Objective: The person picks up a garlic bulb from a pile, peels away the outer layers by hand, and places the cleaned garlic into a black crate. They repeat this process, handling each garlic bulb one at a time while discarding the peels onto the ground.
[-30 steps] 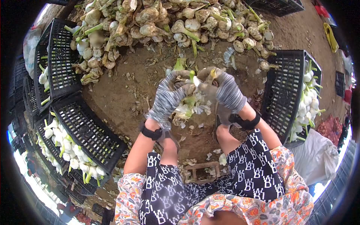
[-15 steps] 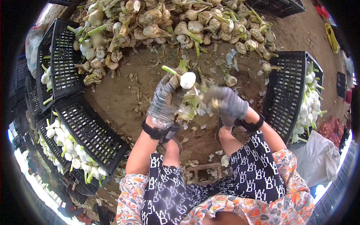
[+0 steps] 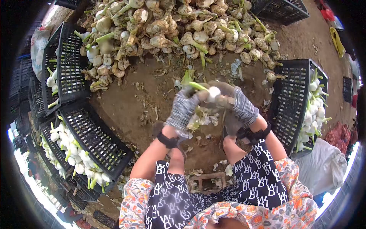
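Observation:
A white peeled garlic bulb point(image 3: 214, 92) with a short green stem is between my two gloved hands, above the dirt floor. My left hand point(image 3: 186, 105) is closed round its stem side. On the other side, my right hand point(image 3: 237, 102) has its fingers pressed against the bulb; they are somewhat blurred. Loose garlic skins point(image 3: 202, 117) lie beneath the hands. Beyond them is a big heap of dirty, unpeeled garlic point(image 3: 160, 26).
Black crates with white garlic stand at the left point(image 3: 95, 133), the upper left point(image 3: 70, 63) and the right point(image 3: 291, 101). Another black crate point(image 3: 284, 10) is at the upper right. A small brick-coloured frame point(image 3: 207, 176) lies between my legs.
My right hand has moved left and up to the bulb. My left hand has moved right with the bulb, which is now between both hands.

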### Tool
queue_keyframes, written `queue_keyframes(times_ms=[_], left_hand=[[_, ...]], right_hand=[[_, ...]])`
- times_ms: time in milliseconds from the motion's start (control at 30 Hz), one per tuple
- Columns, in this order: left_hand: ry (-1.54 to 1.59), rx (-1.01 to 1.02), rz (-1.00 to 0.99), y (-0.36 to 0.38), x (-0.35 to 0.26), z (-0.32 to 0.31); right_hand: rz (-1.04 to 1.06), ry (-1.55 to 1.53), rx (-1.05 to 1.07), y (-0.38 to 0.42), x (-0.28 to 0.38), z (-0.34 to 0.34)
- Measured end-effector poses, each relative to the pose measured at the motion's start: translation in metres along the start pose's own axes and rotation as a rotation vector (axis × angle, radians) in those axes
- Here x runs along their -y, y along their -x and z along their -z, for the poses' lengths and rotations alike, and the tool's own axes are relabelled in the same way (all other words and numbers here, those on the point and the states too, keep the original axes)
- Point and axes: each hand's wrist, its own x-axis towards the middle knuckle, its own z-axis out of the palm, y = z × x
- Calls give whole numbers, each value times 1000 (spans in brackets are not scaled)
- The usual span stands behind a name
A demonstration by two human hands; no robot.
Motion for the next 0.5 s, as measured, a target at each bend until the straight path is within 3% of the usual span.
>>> queue_keyframes(times_ms=[67, 100, 133, 233, 300, 333, 400, 467, 500], left_hand=[[-14, 11, -199, 1, -5, -16], [-2, 107, -143, -5, -5, -10], [-193, -20, -275, -11, -8, -4], [-764, -423, -575, -28, -28, 19], [-1056, -626, -639, -43, -47, 40], [-1161, -680, -660, -53, -54, 50], [-1360, -770, -635, -77, -63, 62], [-1545, -842, -539, -100, -65, 67], [-1544, -860, -450, -106, -66, 67]], right_hand=[[-226, -462, -126, 10, 3, 4], [-180, -649, -196, 18, -1, 15], [-132, -837, -265, 30, -8, 34], [374, -1212, -189, 84, -25, 99], [712, -1372, 52, 112, -15, 119], [848, -1245, 212, 119, -12, 127], [773, -1201, 179, 120, -33, 139], [615, -1106, 15, 107, -38, 125], [383, -844, -245, 101, -36, 114]])
